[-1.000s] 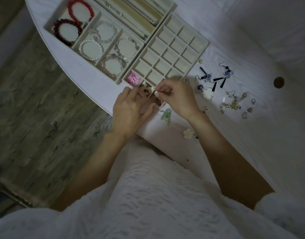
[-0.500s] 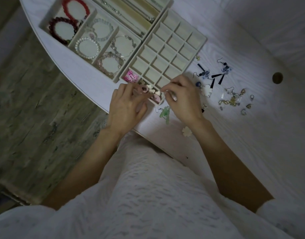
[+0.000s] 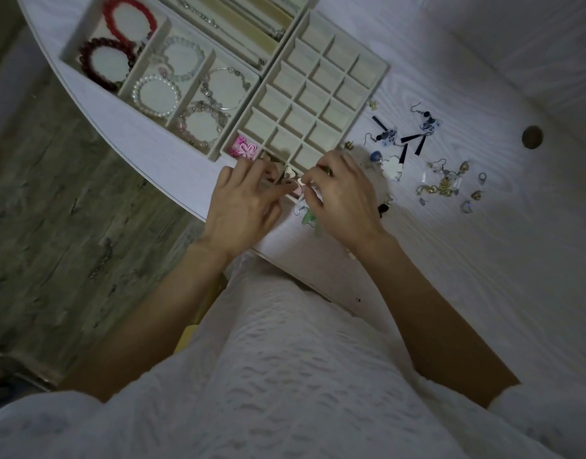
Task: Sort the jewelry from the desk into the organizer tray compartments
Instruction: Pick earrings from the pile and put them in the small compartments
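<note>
— Where do we stand with the small-cell tray (image 3: 367, 69)?

— Both hands meet at its near corner: our right hand (image 3: 343, 197) pinches a small pale piece there, while our left hand (image 3: 243, 202) steadies the rim; its grip we cannot tell.

— And the earrings (image 3: 414, 134)?

— Loose on the desk (image 3: 483, 260), right of that tray — likely within reach for sorting.

Desk (image 3: 483, 246) is white with a faint wood grain, trays (image 3: 367, 66) are plain beige. Upper left has a bright red bracelet (image 3: 129, 15), a dark maroon one (image 3: 107, 62) and a white pearl one (image 3: 156, 94). Pink-and-white flower earring (image 3: 245, 150) in the grid's corner; blue-and-white earrings with black bars (image 3: 417, 140) on the right. Floor (image 3: 53, 210) is grey-brown, mottled.
</note>
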Tool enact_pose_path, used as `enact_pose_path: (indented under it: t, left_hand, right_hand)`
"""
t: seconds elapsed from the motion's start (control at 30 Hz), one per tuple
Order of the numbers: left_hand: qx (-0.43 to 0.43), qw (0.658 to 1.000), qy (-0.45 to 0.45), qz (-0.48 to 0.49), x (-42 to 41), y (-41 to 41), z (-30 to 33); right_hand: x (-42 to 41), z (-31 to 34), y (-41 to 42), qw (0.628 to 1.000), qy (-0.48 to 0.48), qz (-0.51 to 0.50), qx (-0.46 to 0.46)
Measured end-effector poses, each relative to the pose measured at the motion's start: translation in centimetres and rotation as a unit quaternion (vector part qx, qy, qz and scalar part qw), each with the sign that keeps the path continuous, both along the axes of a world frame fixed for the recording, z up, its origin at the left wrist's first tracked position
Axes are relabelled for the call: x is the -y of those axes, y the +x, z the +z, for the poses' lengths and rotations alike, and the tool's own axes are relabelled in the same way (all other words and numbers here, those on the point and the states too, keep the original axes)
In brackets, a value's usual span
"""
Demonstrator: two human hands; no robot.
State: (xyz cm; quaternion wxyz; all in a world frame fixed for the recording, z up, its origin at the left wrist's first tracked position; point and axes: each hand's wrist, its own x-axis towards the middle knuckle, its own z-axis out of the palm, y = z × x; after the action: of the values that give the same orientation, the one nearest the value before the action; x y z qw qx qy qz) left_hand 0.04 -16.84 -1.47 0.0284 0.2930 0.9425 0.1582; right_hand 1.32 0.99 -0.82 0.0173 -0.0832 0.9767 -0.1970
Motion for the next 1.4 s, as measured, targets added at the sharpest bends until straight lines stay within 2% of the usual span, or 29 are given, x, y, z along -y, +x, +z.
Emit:
enact_pose_path:
  t: [0.17,0.43,0.53,0.63,0.8,0.97,1.17,1.3,1.4]
  left_hand:
    - [-0.006,0.999,-0.033,0.025,-0.1,-0.2,0.0]
    - [0.002,0.999,-0.036,0.041,-0.7,-0.1,0.6]
    - [0.022,0.998,-0.035,0.042,-0.3,0.0,0.4]
    - [0.032,0.998,-0.028,0.05,-0.1,-0.2,0.4]
    - [0.036,0.998,-0.024,0.054,0.2,-0.7,0.3]
    - [0.036,0.999,-0.005,0.032,0.2,-0.9,0.2]
    - [0.04,0.999,0.015,0.033,0.4,-0.7,0.0]
    - [0.029,0.996,0.075,0.029,0.1,-0.3,0.2]
    - [0.028,0.991,0.13,0.015,-1.2,-0.3,0.5]
  right_hand:
    - [-0.2,0.0,0.6,1.0,0.007,0.007,-0.017]
    - [0.2,-0.1,0.2,0.999,0.012,0.029,-0.028]
    - [1.0,0.1,-0.9,0.998,0.058,0.018,0.002]
    - [2.3,1.2,-2.4,0.988,0.137,0.021,0.074]
    - [2.8,1.9,-3.6,0.977,0.175,0.046,0.117]
    - [1.4,2.0,-3.7,0.988,0.079,0.049,0.123]
    - [0.4,0.8,-1.9,0.998,-0.043,0.009,0.054]
    - [-2.5,1.2,0.0,0.98,-0.167,-0.107,0.028]
    - [-6.5,0.6,1.2,0.967,-0.119,-0.227,-0.002]
